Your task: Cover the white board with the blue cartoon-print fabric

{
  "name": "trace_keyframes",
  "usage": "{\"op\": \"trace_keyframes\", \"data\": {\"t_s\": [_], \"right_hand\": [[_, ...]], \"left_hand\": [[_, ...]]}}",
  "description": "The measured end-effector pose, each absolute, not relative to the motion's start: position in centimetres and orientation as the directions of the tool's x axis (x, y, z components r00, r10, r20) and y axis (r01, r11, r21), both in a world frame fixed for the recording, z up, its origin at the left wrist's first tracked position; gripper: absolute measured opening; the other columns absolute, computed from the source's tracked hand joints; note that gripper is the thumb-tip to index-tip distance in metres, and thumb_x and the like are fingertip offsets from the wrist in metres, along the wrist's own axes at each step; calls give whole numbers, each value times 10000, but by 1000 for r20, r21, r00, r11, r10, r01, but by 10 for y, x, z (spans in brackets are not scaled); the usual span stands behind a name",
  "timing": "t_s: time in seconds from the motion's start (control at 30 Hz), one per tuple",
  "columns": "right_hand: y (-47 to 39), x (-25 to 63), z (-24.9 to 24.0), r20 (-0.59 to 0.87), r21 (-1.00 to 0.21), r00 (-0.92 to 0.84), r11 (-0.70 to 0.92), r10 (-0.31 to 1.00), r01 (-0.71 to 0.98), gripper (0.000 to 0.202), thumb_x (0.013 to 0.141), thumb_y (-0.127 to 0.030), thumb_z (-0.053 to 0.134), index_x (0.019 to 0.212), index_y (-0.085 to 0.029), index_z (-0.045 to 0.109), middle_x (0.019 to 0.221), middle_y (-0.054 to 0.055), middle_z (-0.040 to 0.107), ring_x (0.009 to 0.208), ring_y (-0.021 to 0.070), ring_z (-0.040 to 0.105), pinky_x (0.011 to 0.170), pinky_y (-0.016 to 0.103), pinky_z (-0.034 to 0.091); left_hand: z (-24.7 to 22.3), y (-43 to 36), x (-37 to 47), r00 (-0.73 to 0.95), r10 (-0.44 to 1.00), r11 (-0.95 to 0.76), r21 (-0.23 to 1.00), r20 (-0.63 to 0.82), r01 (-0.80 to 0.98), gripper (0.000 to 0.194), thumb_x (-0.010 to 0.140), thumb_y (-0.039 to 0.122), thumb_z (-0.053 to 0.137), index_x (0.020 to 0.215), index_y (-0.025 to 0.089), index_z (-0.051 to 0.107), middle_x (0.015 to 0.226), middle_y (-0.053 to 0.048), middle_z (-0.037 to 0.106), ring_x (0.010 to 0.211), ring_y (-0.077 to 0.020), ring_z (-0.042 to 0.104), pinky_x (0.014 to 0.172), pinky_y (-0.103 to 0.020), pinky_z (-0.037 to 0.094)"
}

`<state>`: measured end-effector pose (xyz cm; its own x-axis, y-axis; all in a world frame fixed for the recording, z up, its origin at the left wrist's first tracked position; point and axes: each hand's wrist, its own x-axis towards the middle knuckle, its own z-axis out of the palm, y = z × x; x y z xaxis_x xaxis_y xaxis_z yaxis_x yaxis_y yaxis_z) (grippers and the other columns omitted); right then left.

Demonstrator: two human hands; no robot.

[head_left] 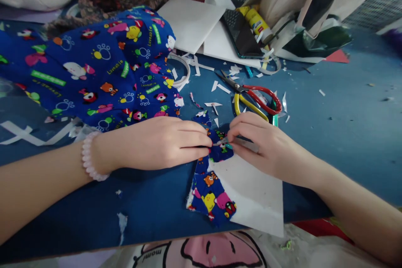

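My left hand (163,142), with a pink bead bracelet at the wrist, has its fingers pressed together on a small blue patterned fabric piece (224,153). Opposite it, my right hand (264,140) pinches at the same spot, where a thin pale strip lies over the fabric. The fabric rests on a white sheet (257,188) at the table's front edge. Another cut piece with cartoon prints (213,199) hangs lower on the sheet's left side. Just behind my right hand lie scissors (251,94) with red and yellow handles, their blades apart. My fingertips partly hide the strip.
A large blue printed cloth (116,71) covers the left rear. Behind are white boards (194,21), a dark phone (241,33), a yellow glue stick (259,23) and a tape roll (180,69). Paper scraps (222,88) lie around the scissors on the blue table (345,113).
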<state>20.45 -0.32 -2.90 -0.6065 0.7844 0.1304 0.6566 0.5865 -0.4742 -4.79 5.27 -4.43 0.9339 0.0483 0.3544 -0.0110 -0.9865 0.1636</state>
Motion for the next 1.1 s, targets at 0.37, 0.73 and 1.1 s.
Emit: {"op": "trace_keyframes", "data": {"t_s": [0.37,0.73,1.1], "right_hand": [[-5,203,-28,68,-462,-608,565,791,684,138,948,-152,445,852,-188,538,918,82,582,887,203,562,794,364,496],[-1,200,-23,65,-481,-636,582,769,656,128,941,-121,442,891,-175,546,935,86,593,898,199,564,802,353,505],[2,193,-24,54,-475,-658,599,751,645,207,939,-87,395,811,-183,527,871,71,569,826,180,533,749,319,478]], "left_hand": [[-38,52,-49,936,-77,-992,63,343,-105,379,984,82,382,1055,170,744,1061,-99,754,1065,-256,680,885,-370,608],[-35,50,-47,949,-40,-980,175,313,-99,354,964,82,429,1035,206,753,1013,-91,762,1055,-244,686,913,-370,603],[-35,51,-48,944,-51,-986,135,326,-100,365,974,84,408,1032,199,749,1030,-92,760,1057,-235,681,910,-364,593]]}}
